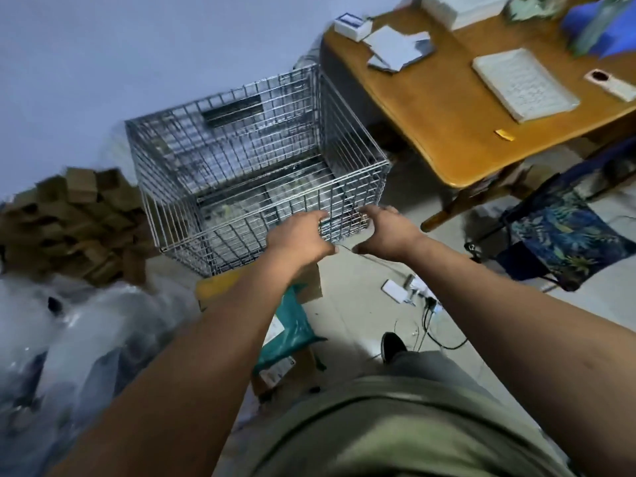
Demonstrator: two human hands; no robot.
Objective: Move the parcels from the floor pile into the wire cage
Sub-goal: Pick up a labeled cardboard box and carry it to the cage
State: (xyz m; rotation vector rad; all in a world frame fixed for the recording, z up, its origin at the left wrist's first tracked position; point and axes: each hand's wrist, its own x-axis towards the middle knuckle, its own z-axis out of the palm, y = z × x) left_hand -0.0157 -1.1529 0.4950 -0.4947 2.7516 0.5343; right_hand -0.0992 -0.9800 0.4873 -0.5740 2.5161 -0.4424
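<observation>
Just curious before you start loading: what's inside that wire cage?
The cage looks nearly empty: only something flat and pale on its bottom, too blurred to identify. Both hands, left and right, cover its near corner.

The wall (103,46) is plain and pale blue. The floor (361,304) is light grey. A brown wooden table (447,125) stands on the right. The light is dim.

Two bare arms out front. Left hand (300,235) and right hand (387,232) side by side, empty, fingers spread, at the near corner of the wire cage (241,160). Teal parcel (290,327) on the floor below. Wooden table (457,108) beside the cage.
</observation>
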